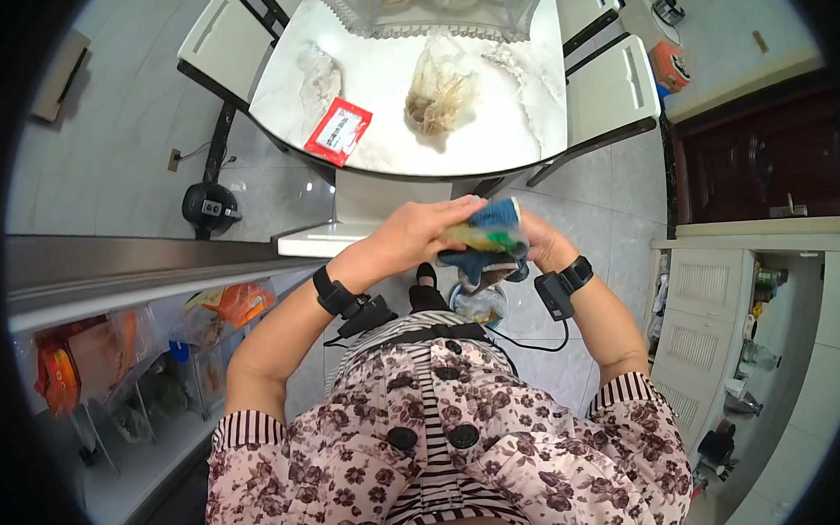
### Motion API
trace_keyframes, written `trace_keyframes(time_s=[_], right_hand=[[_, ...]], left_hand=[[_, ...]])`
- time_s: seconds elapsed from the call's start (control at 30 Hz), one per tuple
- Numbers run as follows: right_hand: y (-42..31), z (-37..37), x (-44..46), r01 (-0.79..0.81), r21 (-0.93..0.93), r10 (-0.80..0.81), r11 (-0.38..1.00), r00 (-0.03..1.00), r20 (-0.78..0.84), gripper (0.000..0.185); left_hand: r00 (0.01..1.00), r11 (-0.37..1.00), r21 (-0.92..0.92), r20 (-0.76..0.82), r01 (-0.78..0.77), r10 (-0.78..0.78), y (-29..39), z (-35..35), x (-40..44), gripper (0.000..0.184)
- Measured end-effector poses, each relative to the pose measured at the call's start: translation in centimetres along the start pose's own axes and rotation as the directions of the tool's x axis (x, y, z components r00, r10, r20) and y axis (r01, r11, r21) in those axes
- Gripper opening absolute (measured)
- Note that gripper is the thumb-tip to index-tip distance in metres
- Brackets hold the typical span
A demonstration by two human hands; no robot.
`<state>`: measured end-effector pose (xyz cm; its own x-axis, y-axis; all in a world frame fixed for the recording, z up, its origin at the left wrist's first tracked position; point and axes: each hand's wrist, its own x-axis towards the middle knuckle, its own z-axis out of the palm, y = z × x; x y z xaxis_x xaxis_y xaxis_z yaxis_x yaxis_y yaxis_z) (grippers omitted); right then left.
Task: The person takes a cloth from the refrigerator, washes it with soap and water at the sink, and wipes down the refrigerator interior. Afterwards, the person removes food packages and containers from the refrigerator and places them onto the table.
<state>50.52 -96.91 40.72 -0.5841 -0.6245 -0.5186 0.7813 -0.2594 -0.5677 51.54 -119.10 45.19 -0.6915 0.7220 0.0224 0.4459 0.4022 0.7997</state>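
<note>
In front of my waist, both hands are on a crumpled bundle point(489, 246). It has a bright blue part at the top, a yellow and green band in the middle and dark blue folds hanging below; its exact kind is unclear. My left hand point(428, 227) grips it from the left, fingers lying along its upper edge. On the other side, my right hand point(547, 247) holds it, with the fingertips mostly hidden behind it. Under the bundle, near my feet, stands a round bin point(480, 303) with plastic inside, partly covered.
An open fridge door point(153, 300) with bagged food on its shelves is at my left. Ahead, a white table point(386, 74) bears a red packet point(339, 132) and a crumpled plastic bag point(437, 91). Chairs point(613, 94) flank it. A cabinet point(704, 317) stands at right.
</note>
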Motion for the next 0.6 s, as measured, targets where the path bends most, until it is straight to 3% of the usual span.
trace_keyframes(time_s=[0.07, 0.1, 0.13, 0.2, 0.23, 0.27, 0.33, 0.37, 0.4, 0.5, 0.53, 0.57, 0.6], right_hand=[[1.2, 0.0, 0.3, 0.044, 0.088, -0.044, 0.995, 0.999, 0.006, 0.023], [1.8, -0.3, 0.7, 0.093, 0.171, -0.094, 0.981, 0.996, 0.003, 0.025], [2.3, -1.5, 1.2, 0.129, 0.221, -0.144, 0.967, 0.988, 0.056, 0.030], [1.7, 1.5, 0.4, 0.191, 0.385, -0.186, 0.903, 0.981, -0.051, 0.034], [1.3, 3.2, -0.3, 0.205, 0.403, -0.172, 0.892, 0.978, -0.117, 0.037], [1.4, 4.4, -0.6, 0.195, 0.398, -0.166, 0.897, 0.980, -0.106, 0.037], [2.0, 6.1, -1.0, 0.301, 0.327, -0.285, 0.896, 0.954, -0.097, 0.039], [2.3, 7.1, -0.3, 0.442, 0.221, -0.427, 0.869, 0.897, -0.116, 0.039], [3.1, 7.9, 0.1, 0.439, 0.217, -0.425, 0.872, 0.898, -0.111, 0.039], [6.2, 10.2, 1.6, 0.517, -0.203, -0.550, 0.831, 0.818, -0.168, 0.041], [7.1, 11.8, 1.3, 0.470, -0.429, -0.561, 0.772, 0.820, -0.112, 0.046], [9.2, 12.0, 2.9, 0.552, -0.600, -0.694, 0.579, 0.720, -0.009, 0.055], [11.1, 12.1, 5.0, 0.640, -0.659, -0.835, 0.395, 0.549, 0.032, 0.048]], left_hand=[[0.993, 0.939, -0.341, -0.083, 0.048, -0.081, -0.9, 0.3, -1.6, 0.054], [0.987, 0.831, -0.542, -0.017, 0.125, -0.160, -2.3, 0.6, -2.7, 0.043], [0.985, 0.830, -0.543, -0.023, 0.130, -0.170, -3.3, 1.2, -4.0, 0.043], [0.861, 0.258, -0.954, 0.002, 0.155, -0.509, -3.5, 1.1, -6.1, 0.036], [0.872, 0.103, -0.991, 0.023, 0.084, -0.490, -3.4, 0.7, -6.9, 0.039], [0.868, 0.106, -0.992, 0.012, 0.074, -0.496, -3.5, 0.6, -7.7, 0.039], [0.891, -0.202, -0.978, 0.054, -0.044, -0.451, -3.6, 0.6, -9.1, 0.042], [0.904, -0.225, -0.972, 0.037, -0.066, -0.425, -3.8, 0.9, -9.6, 0.042], [0.904, -0.224, -0.972, 0.030, -0.073, -0.426, -3.8, 1.3, -10.0, 0.042], [0.903, 0.005, -0.998, -0.053, -0.056, -0.426, -3.9, 2.1, -10.8, 0.041], [0.904, 0.008, -0.998, -0.061, -0.064, -0.423, -4.0, 2.7, -11.1, 0.041], [0.856, 0.103, -0.990, -0.136, -0.098, -0.499, -3.8, 3.3, -11.0, 0.040], [0.798, 0.198, -0.973, -0.215, -0.122, -0.564, -3.5, 3.8, -11.1, 0.040]])
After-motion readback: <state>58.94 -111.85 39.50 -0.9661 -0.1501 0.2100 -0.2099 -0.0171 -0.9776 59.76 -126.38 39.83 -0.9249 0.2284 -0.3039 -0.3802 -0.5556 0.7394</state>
